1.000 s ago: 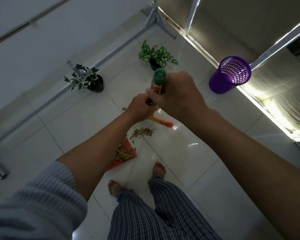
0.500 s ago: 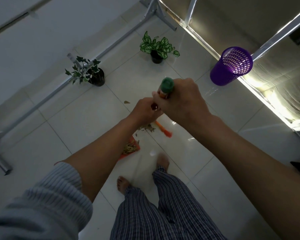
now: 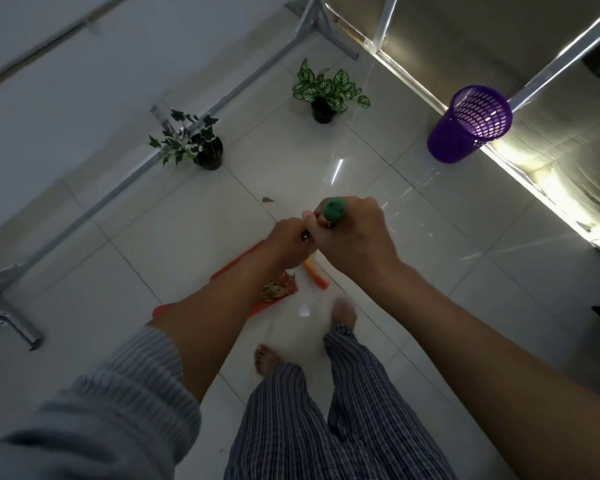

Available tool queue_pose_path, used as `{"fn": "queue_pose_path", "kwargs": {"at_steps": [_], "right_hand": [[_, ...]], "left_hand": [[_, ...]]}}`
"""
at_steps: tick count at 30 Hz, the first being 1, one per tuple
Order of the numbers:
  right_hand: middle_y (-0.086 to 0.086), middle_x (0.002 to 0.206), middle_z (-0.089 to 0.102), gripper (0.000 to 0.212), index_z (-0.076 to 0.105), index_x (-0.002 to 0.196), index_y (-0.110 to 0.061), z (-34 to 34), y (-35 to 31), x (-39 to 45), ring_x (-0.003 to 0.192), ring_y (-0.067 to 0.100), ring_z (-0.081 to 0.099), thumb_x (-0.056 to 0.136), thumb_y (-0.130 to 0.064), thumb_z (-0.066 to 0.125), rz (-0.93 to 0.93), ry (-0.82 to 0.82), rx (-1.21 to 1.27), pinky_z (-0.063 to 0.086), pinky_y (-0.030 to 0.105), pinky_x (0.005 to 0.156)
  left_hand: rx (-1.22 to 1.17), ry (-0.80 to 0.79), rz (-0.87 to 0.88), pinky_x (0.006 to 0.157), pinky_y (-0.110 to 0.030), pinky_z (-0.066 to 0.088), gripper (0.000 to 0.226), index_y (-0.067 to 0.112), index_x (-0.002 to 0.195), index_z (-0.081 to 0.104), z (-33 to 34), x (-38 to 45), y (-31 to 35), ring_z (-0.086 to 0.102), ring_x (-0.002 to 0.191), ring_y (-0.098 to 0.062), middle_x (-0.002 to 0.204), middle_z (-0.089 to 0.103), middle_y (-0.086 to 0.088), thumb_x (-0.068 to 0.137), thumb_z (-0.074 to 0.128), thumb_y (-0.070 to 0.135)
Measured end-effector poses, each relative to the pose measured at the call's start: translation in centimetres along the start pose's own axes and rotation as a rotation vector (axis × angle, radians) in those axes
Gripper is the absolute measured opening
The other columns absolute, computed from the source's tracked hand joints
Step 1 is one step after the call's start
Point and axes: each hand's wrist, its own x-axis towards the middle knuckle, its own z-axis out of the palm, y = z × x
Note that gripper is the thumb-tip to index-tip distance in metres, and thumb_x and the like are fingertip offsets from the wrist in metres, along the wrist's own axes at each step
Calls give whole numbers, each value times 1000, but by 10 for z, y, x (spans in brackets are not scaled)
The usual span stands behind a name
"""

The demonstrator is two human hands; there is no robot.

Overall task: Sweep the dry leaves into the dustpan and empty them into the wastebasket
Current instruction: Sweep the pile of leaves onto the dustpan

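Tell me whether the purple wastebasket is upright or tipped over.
Upright. The wastebasket stands on its base on the floor tiles, open mouth facing up, mesh wall lit from behind. Whether it holds anything cannot be told.

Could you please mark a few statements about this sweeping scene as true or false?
1. The purple wastebasket lies tipped on its side. False: it stands upright.
2. The right hand grips the green-topped broom handle. True.
3. The dustpan already holds dry leaves. True.
4. No leaf is left on the floor. False: a stray leaf lies beyond the hands.
5. Two potted plants stand on the floor. True.
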Motion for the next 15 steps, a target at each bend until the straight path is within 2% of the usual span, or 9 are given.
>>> {"fn": "queue_pose_path", "kwargs": {"at_steps": [5, 8, 10, 12, 15], "right_hand": [[-1, 72, 71, 32, 74, 79, -14, 16, -28, -12, 68, 13, 68, 92, -42, 63, -52, -71, 44, 60, 34, 70], [0, 72, 70, 28, 72, 77, -14, 15, -56, -15, 69, 16, 68, 90, -37, 63, -145, -81, 46, 59, 39, 69], [1, 72, 70, 25, 72, 77, -12, 9, -72, -12, 68, 18, 68, 90, -33, 64, -195, -63, 24, 59, 40, 70], [1, 71, 70, 24, 72, 78, -12, 3, -87, -7, 67, 18, 67, 90, -31, 65, -253, -36, -34, 58, 39, 69], [1, 74, 70, 22, 74, 81, -14, -3, -99, 4, 68, 17, 65, 91, -31, 65, -324, -33, -90, 57, 36, 70]], "left_hand": [[-46, 67, -52, 58, -26, 37, 17, 8, 71, 57, -26, -48, -30, 56, 67, -22, 70, 60, -6, 86, 58, 17], [-74, 165, -14, 52, -9, 35, 26, 21, 64, 51, -47, -69, -31, 50, 57, -4, 61, 51, 12, 88, 58, 16], [-85, 244, 4, 51, -3, 35, 37, 33, 60, 43, -61, -76, -26, 49, 53, 3, 59, 47, 19, 89, 58, 15], [-66, 287, 10, 50, -5, 34, 37, 31, 60, 41, -70, -76, -25, 46, 51, 3, 57, 44, 19, 91, 56, 16], [-62, 350, 4, 48, -6, 32, 26, 24, 70, 46, -79, -68, -22, 43, 53, 5, 60, 43, 22, 93, 55, 20]]}}
